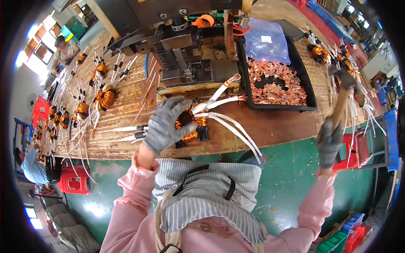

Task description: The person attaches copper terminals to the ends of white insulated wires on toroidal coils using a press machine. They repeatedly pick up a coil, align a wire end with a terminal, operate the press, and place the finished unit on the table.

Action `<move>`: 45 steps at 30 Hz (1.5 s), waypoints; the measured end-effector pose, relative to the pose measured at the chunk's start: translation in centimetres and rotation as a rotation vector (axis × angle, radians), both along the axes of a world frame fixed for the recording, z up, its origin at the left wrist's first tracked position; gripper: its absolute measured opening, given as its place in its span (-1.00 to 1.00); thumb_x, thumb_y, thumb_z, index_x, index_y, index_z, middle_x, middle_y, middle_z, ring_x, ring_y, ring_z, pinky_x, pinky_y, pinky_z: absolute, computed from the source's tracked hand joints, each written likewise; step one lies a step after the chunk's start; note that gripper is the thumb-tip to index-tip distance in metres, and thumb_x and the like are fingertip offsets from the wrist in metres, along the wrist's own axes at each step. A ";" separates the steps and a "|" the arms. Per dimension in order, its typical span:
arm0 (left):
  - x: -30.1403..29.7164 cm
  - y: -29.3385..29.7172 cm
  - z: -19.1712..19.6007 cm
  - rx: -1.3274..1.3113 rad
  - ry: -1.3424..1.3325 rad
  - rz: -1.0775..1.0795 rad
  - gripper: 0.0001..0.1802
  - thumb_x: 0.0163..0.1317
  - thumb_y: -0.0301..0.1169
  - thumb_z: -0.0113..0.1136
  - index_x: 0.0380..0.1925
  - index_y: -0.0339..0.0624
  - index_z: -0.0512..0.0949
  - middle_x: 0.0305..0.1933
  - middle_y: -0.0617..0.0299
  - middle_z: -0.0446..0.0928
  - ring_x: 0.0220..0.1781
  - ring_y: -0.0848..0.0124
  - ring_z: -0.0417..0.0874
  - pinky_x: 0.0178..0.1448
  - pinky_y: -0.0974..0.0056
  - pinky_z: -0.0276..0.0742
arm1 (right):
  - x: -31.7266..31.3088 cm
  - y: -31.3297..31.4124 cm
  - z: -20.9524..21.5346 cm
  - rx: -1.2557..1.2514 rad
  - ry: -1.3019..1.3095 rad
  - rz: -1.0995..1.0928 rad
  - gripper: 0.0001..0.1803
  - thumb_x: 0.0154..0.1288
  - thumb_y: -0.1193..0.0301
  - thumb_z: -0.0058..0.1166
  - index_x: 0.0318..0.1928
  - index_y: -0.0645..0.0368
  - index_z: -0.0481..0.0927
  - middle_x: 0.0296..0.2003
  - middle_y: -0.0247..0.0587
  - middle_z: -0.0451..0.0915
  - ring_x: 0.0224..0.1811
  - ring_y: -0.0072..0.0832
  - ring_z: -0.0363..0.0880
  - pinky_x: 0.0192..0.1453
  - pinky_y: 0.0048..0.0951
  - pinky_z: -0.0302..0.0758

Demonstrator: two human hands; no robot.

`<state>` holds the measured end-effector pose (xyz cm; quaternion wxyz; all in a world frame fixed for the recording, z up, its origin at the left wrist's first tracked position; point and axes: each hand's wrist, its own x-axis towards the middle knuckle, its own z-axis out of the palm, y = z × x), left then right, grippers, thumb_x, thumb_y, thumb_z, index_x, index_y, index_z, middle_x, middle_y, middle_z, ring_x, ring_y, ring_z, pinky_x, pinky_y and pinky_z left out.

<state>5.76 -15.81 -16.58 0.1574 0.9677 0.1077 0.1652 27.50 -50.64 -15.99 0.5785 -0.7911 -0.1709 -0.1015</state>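
Observation:
My left hand [166,124], in a grey glove, wraps round a ring-shaped coil [201,121] of copper wire at the table's front edge. Several white-sleeved leads [234,126] fan out from the coil. One lead ends in a copper lug [233,79] that points up beside the press [181,63]; another shows bare copper strands near the tray. Out to the right, my gloved right hand [330,141] is closed on the wooden handle of a hammer [338,105], its metal head raised.
A black tray [280,107] holds loose copper lugs [276,86] and a clear plastic bag [265,40]. More coils [105,98] lie on the worn wooden table [139,95] at left, others [319,54] at right. Red stools [74,180] stand below. Two people sit at far left.

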 end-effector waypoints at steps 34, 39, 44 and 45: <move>-3.5 -0.8 -0.7 0.219 0.445 -0.154 -0.47 -0.01 -0.13 0.07 0.00 -0.04 0.35 0.23 -0.16 0.03 0.11 -0.06 0.32 -0.08 0.12 0.47 | -3.7 10.9 -0.5 -0.775 -0.398 0.354 -0.49 0.16 0.18 -0.01 -0.15 0.48 0.38 -0.55 0.20 0.48 -0.47 -0.04 0.51 -0.45 -0.22 0.42; -2.9 -0.8 1.3 0.196 0.566 -0.190 -0.40 -0.03 -0.02 0.08 0.02 -0.04 0.35 0.21 -0.12 0.09 0.03 0.00 0.39 -0.10 0.12 0.47 | -3.4 11.2 -0.4 -0.816 -0.472 0.350 -0.50 0.15 0.19 -0.01 -0.16 0.47 0.39 -0.54 0.20 0.48 -0.47 -0.04 0.51 -0.43 -0.22 0.43; -2.7 1.4 2.2 0.329 0.324 -0.319 -0.25 -0.13 0.12 0.12 0.03 -0.09 0.34 0.14 -0.05 0.21 0.07 0.04 0.32 0.10 0.09 0.30 | -2.8 10.9 -0.6 -0.840 -0.590 0.382 -0.52 0.16 0.18 -0.03 -0.18 0.44 0.40 -0.52 0.19 0.48 -0.45 0.01 0.49 -0.40 -0.18 0.42; -2.1 1.4 2.4 0.311 0.273 -0.328 -0.30 -0.08 0.07 0.10 0.03 -0.11 0.33 0.13 -0.04 0.21 0.07 0.05 0.32 0.10 0.10 0.29 | -3.1 11.2 -0.4 -0.801 -0.545 0.357 -0.53 0.17 0.18 -0.04 -0.19 0.44 0.40 -0.52 0.19 0.48 -0.44 0.02 0.49 -0.39 -0.18 0.42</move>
